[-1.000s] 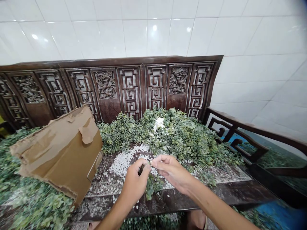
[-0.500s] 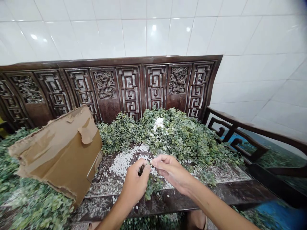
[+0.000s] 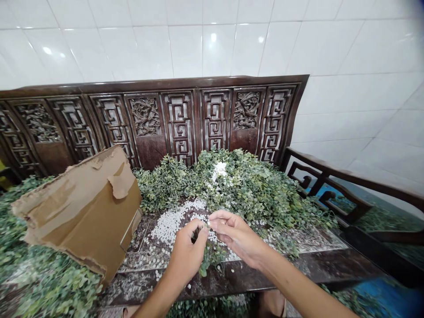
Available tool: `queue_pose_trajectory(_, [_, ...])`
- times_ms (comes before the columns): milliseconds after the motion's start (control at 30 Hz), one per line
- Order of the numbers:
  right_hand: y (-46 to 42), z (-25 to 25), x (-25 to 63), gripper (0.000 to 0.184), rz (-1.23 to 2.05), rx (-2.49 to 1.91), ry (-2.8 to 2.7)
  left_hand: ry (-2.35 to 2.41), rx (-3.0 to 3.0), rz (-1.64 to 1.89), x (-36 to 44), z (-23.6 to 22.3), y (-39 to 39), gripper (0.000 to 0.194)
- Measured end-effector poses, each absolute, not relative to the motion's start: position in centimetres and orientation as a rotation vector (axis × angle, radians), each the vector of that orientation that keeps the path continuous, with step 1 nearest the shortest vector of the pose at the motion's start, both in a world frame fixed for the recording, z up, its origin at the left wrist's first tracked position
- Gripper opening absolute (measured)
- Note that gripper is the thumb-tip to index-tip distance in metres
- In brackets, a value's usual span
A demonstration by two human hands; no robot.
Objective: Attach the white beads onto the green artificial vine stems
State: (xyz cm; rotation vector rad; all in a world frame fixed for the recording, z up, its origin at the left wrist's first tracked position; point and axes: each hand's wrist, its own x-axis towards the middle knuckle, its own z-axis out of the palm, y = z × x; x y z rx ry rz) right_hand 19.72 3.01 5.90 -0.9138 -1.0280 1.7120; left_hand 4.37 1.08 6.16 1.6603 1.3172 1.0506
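My left hand (image 3: 187, 252) grips the top of a small leafy artificial sprig (image 3: 208, 258), whose leaves hang down below the fingers. My right hand (image 3: 236, 235) comes in from the right, its thumb and fingertips pinched at the sprig's upper end, against the left fingertips. Just under both hands lies a scatter of small white granules (image 3: 172, 225) on the dark patterned tabletop (image 3: 232, 276). Behind them rises a heap of green artificial foliage (image 3: 245, 190), topped by a white tuft (image 3: 219, 171). The pinched part is mostly hidden by my fingers.
A torn cardboard sheet (image 3: 86, 212) leans at the left over more foliage (image 3: 43, 282). A carved dark wooden bench back (image 3: 179, 123) stands behind, with a wooden armrest (image 3: 327, 185) at the right. White tiles (image 3: 215, 48) cover the wall.
My right hand has risen slightly, and its fingers have shifted a little at the sprig. My left hand and the surrounding things stay almost where they were.
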Motion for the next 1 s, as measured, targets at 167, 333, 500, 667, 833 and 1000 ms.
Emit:
queue_pose_trajectory(167, [2.9,6.2,19.7,0.027,1.688,-0.972,-1.082,1.331,1.647,1.047,4.4,6.1,1.0,0.027])
queue_pose_trajectory(333, [2.8,6.3,19.6,0.026,1.684,-0.974,-1.069,1.344,1.629,1.041,4.3,6.0,1.0,0.026])
queue_pose_trajectory(500, [2.9,6.3,19.4,0.028,1.692,-0.96,-1.045,1.355,1.632,1.042,4.3,6.0,1.0,0.025])
queue_pose_trajectory(667, [2.9,5.9,19.2,0.028,1.69,-0.939,-1.012,1.369,1.64,1.047,4.3,6.0,0.9,0.025])
queue_pose_trajectory(833, [2.5,5.7,18.7,0.028,1.68,-0.908,-0.916,1.39,1.643,1.063,4.3,5.9,1.0,0.027])
queue_pose_trajectory(1000, [2.3,5.5,18.3,0.026,1.68,-0.878,-0.88,1.406,1.662,1.089,4.4,5.9,1.0,0.025])
